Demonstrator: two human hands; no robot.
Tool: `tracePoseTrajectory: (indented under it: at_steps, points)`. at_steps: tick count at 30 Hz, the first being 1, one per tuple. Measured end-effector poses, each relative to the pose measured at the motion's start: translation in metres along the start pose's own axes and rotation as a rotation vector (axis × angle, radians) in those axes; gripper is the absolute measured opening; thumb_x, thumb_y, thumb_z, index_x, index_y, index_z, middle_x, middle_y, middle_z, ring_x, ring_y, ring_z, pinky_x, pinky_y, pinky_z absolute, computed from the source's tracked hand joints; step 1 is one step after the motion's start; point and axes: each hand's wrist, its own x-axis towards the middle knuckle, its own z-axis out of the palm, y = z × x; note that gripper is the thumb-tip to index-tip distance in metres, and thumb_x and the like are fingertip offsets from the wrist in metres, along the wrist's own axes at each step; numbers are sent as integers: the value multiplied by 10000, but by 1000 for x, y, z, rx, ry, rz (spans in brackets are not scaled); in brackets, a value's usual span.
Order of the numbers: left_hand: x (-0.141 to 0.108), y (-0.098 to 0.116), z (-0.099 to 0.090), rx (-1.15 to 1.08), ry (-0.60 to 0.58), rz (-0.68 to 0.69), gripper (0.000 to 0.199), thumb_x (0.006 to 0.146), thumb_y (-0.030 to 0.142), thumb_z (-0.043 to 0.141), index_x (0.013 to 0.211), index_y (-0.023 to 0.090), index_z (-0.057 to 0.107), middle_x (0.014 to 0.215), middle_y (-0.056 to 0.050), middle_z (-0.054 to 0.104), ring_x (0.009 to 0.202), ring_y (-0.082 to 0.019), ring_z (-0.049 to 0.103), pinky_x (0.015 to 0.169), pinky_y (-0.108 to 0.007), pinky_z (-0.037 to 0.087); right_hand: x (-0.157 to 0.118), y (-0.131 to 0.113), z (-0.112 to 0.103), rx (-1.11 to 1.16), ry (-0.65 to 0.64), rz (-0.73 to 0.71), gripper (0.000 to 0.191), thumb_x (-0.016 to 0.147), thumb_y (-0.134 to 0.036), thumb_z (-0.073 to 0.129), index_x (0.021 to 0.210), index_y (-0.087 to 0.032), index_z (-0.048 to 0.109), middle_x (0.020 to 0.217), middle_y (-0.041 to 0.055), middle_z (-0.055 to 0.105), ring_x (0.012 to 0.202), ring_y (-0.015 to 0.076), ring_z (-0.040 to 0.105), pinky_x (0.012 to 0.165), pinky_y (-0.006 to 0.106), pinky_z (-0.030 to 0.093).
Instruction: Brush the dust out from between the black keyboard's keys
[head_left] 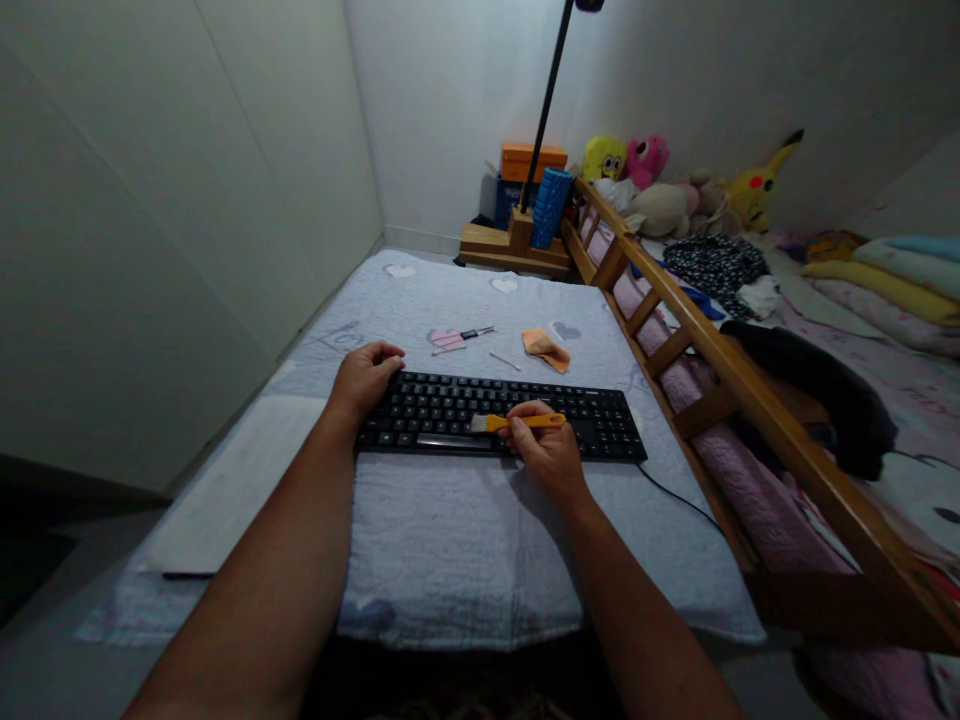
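Observation:
A black computer keyboard (pixel 439 402) lies flat across the light blue cloth in front of me. My left hand (pixel 367 380) grips its upper left corner, fingers curled over the far edge. Pinched in my right hand (pixel 546 450) is a small flat brush (pixel 491 424) with a yellow handle and pale bristles. The bristles point left, over the lower rows of keys near the space bar; whether they touch the keys I cannot tell. Beyond the keyboard are cotton swabs (pixel 505 360), a crumpled orange cloth (pixel 546 349) and a small tool (pixel 478 332) with a dark middle and thin metal end.
The light blue cloth (pixel 442 540) covers the table. A white sheet (pixel 232 480) lies at the left. The keyboard cable (pixel 682 495) runs right towards a wooden bed rail (pixel 720 370). Behind stand a black pole (pixel 551 95), an orange box (pixel 531 160) and a blue foam roller (pixel 551 207).

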Motion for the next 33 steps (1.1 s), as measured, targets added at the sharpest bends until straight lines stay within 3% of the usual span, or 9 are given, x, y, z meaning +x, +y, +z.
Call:
tracePoseTrajectory:
  at_steps: [3, 7, 11, 15, 19, 23, 27, 33]
  points:
    - [0, -1, 0, 0, -3, -1, 297, 642, 391, 672, 857, 194, 728, 796, -30, 693, 802, -225, 617, 822, -354, 483, -1, 1, 6, 101, -75, 36, 223, 878, -424, 650, 943, -212, 667, 813, 51, 752, 700, 184, 710, 639, 291, 555]
    - [1, -3, 1, 7, -3, 19, 301, 654, 398, 663, 867, 195, 733, 814, -32, 694, 818, -229, 617, 824, -354, 472, -2, 4, 12, 39, -152, 14, 211, 878, -401, 664, 968, -213, 687, 840, 49, 751, 733, 185, 710, 658, 290, 551]
    - [2, -5, 1, 8, -3, 18, 308, 653, 399, 667, 872, 193, 734, 805, -30, 692, 812, -227, 617, 816, -350, 474, -1, 5, 7, -78, -127, -12, 171, 897, -366, 618, 945, -213, 678, 820, 42, 751, 730, 182, 701, 632, 273, 521]
    - [1, -4, 1, -6, -1, 15, 299, 652, 398, 666, 864, 196, 730, 787, -26, 685, 802, -225, 614, 811, -349, 481, -1, 0, -3, -160, -19, -60, 135, 885, -325, 592, 882, -210, 662, 742, 20, 726, 675, 170, 681, 610, 259, 488]
    - [0, -2, 0, -10, -1, 8, 292, 644, 394, 670, 853, 199, 729, 790, -28, 690, 801, -227, 616, 814, -352, 481, -1, -3, -8, -131, 65, -44, 128, 856, -334, 615, 857, -210, 649, 699, 16, 718, 626, 170, 665, 582, 261, 486]
    - [0, -2, 0, 9, -2, 11, 293, 642, 392, 673, 853, 198, 735, 791, -31, 696, 800, -229, 620, 809, -352, 481, -3, -1, -2, 25, -38, 27, 204, 877, -402, 641, 950, -213, 664, 791, 41, 757, 684, 179, 698, 592, 265, 515]
    - [1, -3, 1, 1, 3, 8, 293, 643, 394, 672, 853, 199, 733, 788, -28, 696, 795, -225, 619, 804, -347, 484, -5, 2, 6, 18, -153, 13, 216, 893, -422, 645, 958, -219, 674, 836, 34, 745, 727, 175, 700, 623, 267, 526]
    - [1, -3, 1, 4, 2, 15, 284, 646, 393, 668, 844, 198, 728, 795, -28, 696, 800, -223, 621, 818, -348, 480, -3, 4, 1, -133, -99, -68, 170, 922, -367, 576, 928, -217, 655, 798, 25, 729, 734, 178, 692, 632, 264, 493]
